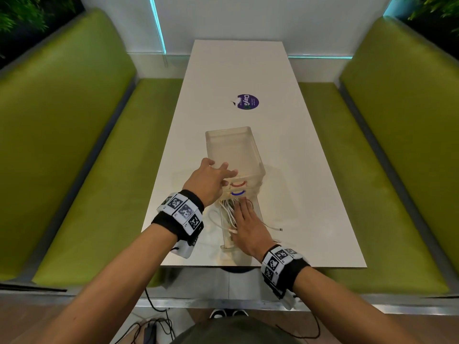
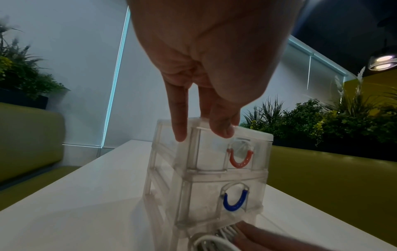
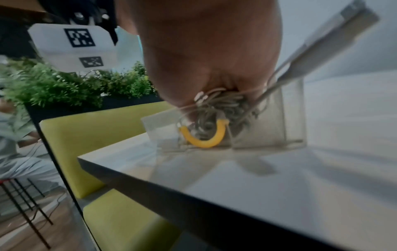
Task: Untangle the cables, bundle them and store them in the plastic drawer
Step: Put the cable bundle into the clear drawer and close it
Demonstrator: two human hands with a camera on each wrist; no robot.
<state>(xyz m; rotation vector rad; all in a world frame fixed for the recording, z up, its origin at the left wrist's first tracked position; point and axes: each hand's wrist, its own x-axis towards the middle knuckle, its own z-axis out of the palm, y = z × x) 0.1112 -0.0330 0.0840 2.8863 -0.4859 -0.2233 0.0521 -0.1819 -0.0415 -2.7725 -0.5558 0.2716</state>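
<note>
A clear plastic drawer unit (image 1: 232, 147) stands in the middle of the white table (image 1: 310, 194), with a red handle (image 2: 239, 158) above a blue handle (image 2: 235, 201). Its bottom drawer (image 1: 225, 245), the one with the yellow handle (image 3: 204, 138), is pulled out toward me. A bunch of white cables (image 1: 227, 211) lies in it. My right hand (image 1: 246, 217) presses flat on the cables (image 3: 219, 105). One cable end (image 1: 276, 228) trails onto the table to the right. My left hand (image 1: 214, 176) rests with straight fingers (image 2: 179, 122) on the unit's top front edge.
Green padded benches (image 1: 82, 170) (image 1: 387, 170) run along both sides of the narrow table. A purple round sticker (image 1: 247, 101) lies beyond the unit. The table's near edge (image 1: 260, 266) is just behind the drawer front. Black wires lie on the floor below.
</note>
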